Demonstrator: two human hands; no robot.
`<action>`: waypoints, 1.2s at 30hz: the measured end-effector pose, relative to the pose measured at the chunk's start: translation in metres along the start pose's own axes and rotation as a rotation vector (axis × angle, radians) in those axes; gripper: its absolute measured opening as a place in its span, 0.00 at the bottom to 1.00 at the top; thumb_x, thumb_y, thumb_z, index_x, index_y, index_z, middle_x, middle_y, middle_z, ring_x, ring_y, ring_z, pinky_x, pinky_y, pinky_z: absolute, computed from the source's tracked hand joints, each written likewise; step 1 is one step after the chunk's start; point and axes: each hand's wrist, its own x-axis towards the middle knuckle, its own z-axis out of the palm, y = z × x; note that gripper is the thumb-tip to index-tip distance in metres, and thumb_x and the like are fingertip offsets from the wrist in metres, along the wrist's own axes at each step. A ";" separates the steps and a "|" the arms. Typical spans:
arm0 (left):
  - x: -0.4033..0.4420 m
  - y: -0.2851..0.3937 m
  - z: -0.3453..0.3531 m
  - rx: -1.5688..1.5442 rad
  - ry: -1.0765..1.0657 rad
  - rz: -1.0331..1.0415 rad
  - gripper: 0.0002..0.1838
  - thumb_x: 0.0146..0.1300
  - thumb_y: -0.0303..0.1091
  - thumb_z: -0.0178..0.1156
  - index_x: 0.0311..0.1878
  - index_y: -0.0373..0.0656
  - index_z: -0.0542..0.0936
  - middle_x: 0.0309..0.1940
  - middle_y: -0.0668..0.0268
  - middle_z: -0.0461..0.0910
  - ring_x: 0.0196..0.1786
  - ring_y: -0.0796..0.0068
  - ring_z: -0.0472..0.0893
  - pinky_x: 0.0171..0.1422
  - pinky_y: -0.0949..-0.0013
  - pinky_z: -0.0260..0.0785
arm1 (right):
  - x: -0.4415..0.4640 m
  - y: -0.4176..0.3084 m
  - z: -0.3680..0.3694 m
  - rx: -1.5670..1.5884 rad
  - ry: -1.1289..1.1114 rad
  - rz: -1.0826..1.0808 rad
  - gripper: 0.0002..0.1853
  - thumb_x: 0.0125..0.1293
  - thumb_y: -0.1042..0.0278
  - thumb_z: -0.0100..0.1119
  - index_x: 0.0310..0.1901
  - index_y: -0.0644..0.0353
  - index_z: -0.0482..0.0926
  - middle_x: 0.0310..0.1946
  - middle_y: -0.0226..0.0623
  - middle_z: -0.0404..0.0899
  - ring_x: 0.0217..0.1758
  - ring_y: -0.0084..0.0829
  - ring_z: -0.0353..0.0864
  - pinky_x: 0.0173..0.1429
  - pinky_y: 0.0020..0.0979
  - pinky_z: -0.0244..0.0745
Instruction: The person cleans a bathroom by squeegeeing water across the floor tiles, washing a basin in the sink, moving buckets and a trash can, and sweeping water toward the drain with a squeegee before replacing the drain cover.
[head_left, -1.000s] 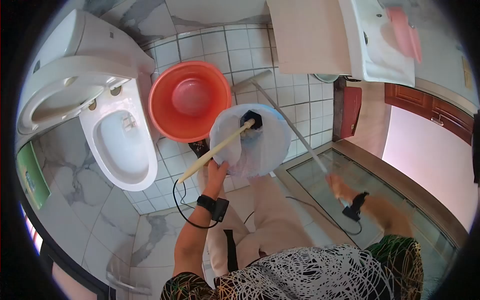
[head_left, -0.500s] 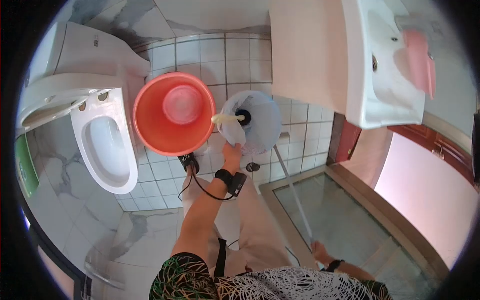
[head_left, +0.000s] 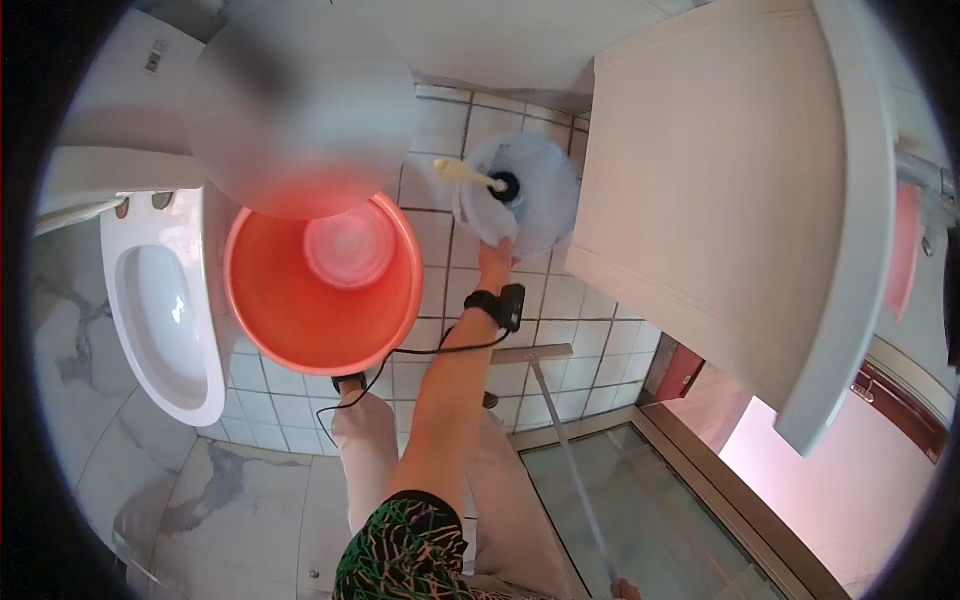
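My left hand (head_left: 496,258) is closed on the near rim of a pale, translucent waste bin (head_left: 552,205) lined with a plastic bag (head_left: 485,215). A cream-handled stick (head_left: 460,173) with a round black end (head_left: 506,186) leans in the bin. A black strap with a small box and cable sits on my left wrist. At the bottom edge, my right hand (head_left: 626,591), partly cut off, is wrapped round the pole of a floor squeegee (head_left: 572,455). The squeegee's flat head rests on the tiles.
An orange bucket (head_left: 240,290) with a pinkish tub (head_left: 349,248) inside stands left of the bin. Further left is a toilet (head_left: 210,340) with its lid up. A washbasin cabinet (head_left: 700,200) juts in from the right. A grey blur hides the upper left.
My left hand and the bin have moved forward, away from my body. The squeegee head now shows on the floor. My view has shifted, and a grey blur appears over the bucket's far side.
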 end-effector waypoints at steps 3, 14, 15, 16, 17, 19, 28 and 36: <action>0.020 -0.001 0.009 -0.165 -0.182 -0.030 0.39 0.57 0.31 0.56 0.68 0.43 0.46 0.63 0.52 0.57 0.57 0.60 0.69 0.48 0.61 0.72 | -0.007 -0.003 -0.008 0.009 0.016 0.034 0.11 0.66 0.61 0.45 0.35 0.62 0.68 0.18 0.48 0.67 0.20 0.43 0.69 0.25 0.47 0.60; -0.164 0.063 -0.105 -0.339 0.001 -0.045 0.39 0.59 0.32 0.61 0.68 0.39 0.49 0.62 0.53 0.58 0.62 0.65 0.63 0.62 0.61 0.62 | -0.016 0.023 -0.037 -0.005 0.127 0.017 0.11 0.66 0.60 0.46 0.35 0.60 0.68 0.16 0.45 0.66 0.17 0.39 0.67 0.22 0.45 0.60; -0.185 0.067 -0.120 -0.392 -0.001 -0.080 0.35 0.59 0.32 0.61 0.65 0.40 0.54 0.59 0.56 0.61 0.60 0.65 0.65 0.61 0.61 0.63 | -0.008 0.009 -0.054 0.003 0.123 0.056 0.12 0.67 0.60 0.44 0.32 0.61 0.67 0.14 0.44 0.65 0.16 0.39 0.68 0.21 0.44 0.62; -0.205 0.071 -0.138 -0.445 0.001 -0.115 0.31 0.59 0.32 0.61 0.62 0.40 0.59 0.56 0.58 0.65 0.57 0.66 0.67 0.60 0.62 0.64 | -0.006 -0.007 -0.069 0.009 0.115 0.095 0.15 0.68 0.59 0.42 0.28 0.62 0.66 0.13 0.43 0.65 0.15 0.39 0.70 0.20 0.43 0.63; -0.218 0.079 -0.157 -0.499 0.003 -0.151 0.26 0.59 0.32 0.61 0.59 0.41 0.64 0.52 0.61 0.69 0.55 0.66 0.70 0.59 0.62 0.65 | -0.011 -0.015 -0.074 0.014 0.108 0.135 0.18 0.68 0.59 0.40 0.25 0.62 0.66 0.11 0.42 0.65 0.14 0.38 0.71 0.19 0.43 0.65; -0.227 0.077 -0.202 -0.535 0.020 -0.151 0.20 0.59 0.33 0.61 0.54 0.44 0.68 0.46 0.65 0.72 0.51 0.67 0.72 0.56 0.62 0.67 | -0.003 0.012 -0.052 0.131 0.093 0.224 0.17 0.68 0.58 0.41 0.28 0.64 0.67 0.16 0.48 0.69 0.19 0.45 0.73 0.26 0.45 0.67; -0.185 0.095 -0.282 -0.606 0.394 -0.112 0.17 0.61 0.30 0.56 0.53 0.49 0.69 0.44 0.67 0.73 0.44 0.71 0.74 0.51 0.62 0.70 | -0.007 -0.085 -0.132 0.768 -0.122 0.303 0.22 0.67 0.47 0.43 0.27 0.60 0.66 0.08 0.33 0.62 0.05 0.25 0.61 0.08 0.27 0.54; -0.234 0.075 -0.311 -0.506 0.320 0.024 0.11 0.54 0.24 0.55 0.42 0.47 0.72 0.34 0.70 0.75 0.37 0.77 0.74 0.43 0.68 0.70 | 0.022 -0.146 -0.137 0.901 -0.341 0.145 0.25 0.63 0.40 0.47 0.30 0.59 0.66 0.10 0.35 0.64 0.07 0.26 0.60 0.10 0.26 0.53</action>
